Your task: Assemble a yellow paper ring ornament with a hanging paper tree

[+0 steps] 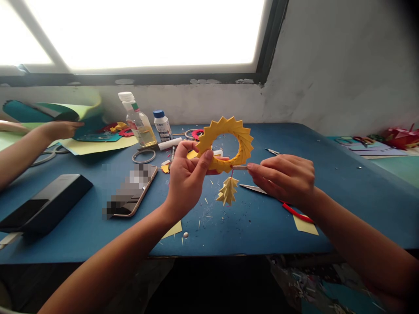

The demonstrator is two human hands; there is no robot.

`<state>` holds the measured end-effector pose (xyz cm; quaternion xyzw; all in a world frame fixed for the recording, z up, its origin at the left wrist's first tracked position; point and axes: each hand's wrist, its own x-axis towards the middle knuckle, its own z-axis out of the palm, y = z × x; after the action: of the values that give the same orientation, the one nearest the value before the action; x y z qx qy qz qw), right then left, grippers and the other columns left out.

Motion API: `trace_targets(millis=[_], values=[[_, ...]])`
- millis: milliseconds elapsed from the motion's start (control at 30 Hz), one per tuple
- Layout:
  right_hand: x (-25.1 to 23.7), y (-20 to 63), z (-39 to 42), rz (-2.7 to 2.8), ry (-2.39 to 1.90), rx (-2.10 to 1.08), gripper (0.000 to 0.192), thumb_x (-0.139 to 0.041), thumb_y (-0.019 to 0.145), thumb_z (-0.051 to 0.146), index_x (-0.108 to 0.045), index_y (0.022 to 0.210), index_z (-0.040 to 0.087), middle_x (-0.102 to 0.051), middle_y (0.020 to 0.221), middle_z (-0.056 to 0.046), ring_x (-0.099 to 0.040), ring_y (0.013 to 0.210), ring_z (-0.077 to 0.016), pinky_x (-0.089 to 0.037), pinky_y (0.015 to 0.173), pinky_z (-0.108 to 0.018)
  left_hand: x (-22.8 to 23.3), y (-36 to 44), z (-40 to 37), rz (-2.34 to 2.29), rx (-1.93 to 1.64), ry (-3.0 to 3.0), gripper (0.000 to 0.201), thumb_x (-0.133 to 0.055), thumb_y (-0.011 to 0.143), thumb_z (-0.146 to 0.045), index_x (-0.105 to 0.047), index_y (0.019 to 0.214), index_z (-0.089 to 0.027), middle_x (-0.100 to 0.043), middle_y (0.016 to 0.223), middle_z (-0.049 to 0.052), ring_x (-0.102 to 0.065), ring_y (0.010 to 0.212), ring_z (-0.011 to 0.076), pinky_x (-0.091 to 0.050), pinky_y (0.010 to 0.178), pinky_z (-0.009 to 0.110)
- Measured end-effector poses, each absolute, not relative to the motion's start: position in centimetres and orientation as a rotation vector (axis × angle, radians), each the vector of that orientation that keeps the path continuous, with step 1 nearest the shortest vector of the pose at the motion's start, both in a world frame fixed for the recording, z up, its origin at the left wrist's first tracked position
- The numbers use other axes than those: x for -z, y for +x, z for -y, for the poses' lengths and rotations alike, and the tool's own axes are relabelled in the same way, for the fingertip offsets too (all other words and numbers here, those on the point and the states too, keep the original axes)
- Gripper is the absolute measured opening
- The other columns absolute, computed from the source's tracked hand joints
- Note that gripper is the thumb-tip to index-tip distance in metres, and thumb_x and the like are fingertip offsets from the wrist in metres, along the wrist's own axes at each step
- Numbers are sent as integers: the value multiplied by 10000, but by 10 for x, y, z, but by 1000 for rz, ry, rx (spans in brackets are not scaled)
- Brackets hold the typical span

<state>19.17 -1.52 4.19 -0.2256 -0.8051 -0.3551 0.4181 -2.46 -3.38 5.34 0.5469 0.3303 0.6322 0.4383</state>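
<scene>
Head view: a yellow folded-paper ring [229, 141] is held above the blue desk [327, 209] by the left hand [186, 179], its grip closed on the ring's 7 o'clock edge. A small stick [240, 167] is pinched in the right hand [283, 176] at the ring's 6 o'clock, where a pale paper tree [228, 191] hangs. A phone [131, 192] lies at 9 o'clock.

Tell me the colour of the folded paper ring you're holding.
Yellow-orange, seen in the head view: the paper ring, pinched by the left hand.

Both forearms are bare to the frame's edge, and the left hand [186, 179] and right hand [284, 176] are ungloved.
</scene>
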Motion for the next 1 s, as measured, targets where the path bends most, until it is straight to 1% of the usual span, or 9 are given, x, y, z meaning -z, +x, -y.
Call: trace_targets(millis=[167, 267, 400, 533, 667, 800, 900, 1000], values=[[-42, 191, 15, 2029, -595, 938, 206, -649, 805, 212, -634, 990, 301, -659, 640, 59, -539, 525, -82, -405, 527, -231, -51, -24, 30, -829, -1545, 1320, 232, -607, 836, -320, -404, 910, -234, -690, 731, -29, -713, 710, 167, -591, 553, 218], [-41, 191, 15, 2038, -608, 961, 223, -649, 805, 215, -626, 1013, 291, -664, 648, 58, -533, 530, -83, -402, 538, -231, -48, -24, 28, -840, -1527, 1275, 237, -613, 830, -321, -410, 910, -226, -691, 758, -23, -707, 676, 158, -601, 563, 233], [-40, 191, 13, 2072, -659, 957, 194, -630, 823, 228, -638, 1004, 298, -672, 664, 56, -545, 545, -80, -400, 558, -227, -44, -24, 24, -857, -1496, 1228, 260, -629, 818, -333, -411, 900, -219, -689, 763, -14, -706, 685, 160, -606, 581, 245], [-37, 189, 10, 2100, -710, 889, 167, -611, 838, 233, -654, 993, 278, -678, 679, 46, -557, 559, -82, -390, 560, -227, -41, -23, 19, -857, -1447, 1163, 250, -618, 828, -324, -417, 919, -206, -698, 791, 5, -709, 702, 164, -605, 595, 263], [-29, 185, 3, 2116, -785, 669, 139, -588, 852, 246, -676, 959, 232, -672, 702, 27, -562, 580, -81, -373, 536, -217, -37, -22, 12, -891, -1374, 1038, 178, -576, 861, -269, -431, 926, -189, -702, 815, 27, -699, 667, 141, -590, 596, 250], [-17, 182, -6, 2197, -982, 379, 198, -523, 890, 307, -688, 973, 236, -680, 770, 7, -577, 600, -91, -360, 528, -215, -23, -19, 1, -946, -1234, 856, 86, -545, 878, -186, -463, 867, -162, -673, 759, 29, -679, 622, 117, -579, 622, 242], [-9, 181, -13, 2279, -1109, 151, 226, -510, 891, 336, -688, 982, 230, -699, 835, -13, -584, 604, -108, -384, 561, -226, -9, -19, -8, -990, -1131, 771, 93, -522, 887, -155, -463, 817, -150, -650, 736, 34, -679, 634, 121, -579, 644, 248], [-3, 181, -20, 2261, -1141, -79, 233, -522, 880, 354, -686, 968, 214, -713, 871, -35, -607, 631, -128, -420, 597, -238, 2, -19, -15, -1049, -1097, 778, 117, -519, 894, -164, -447, 802, -154, -637, 732, 40, -675, 634, 124, -575, 634, 245]])
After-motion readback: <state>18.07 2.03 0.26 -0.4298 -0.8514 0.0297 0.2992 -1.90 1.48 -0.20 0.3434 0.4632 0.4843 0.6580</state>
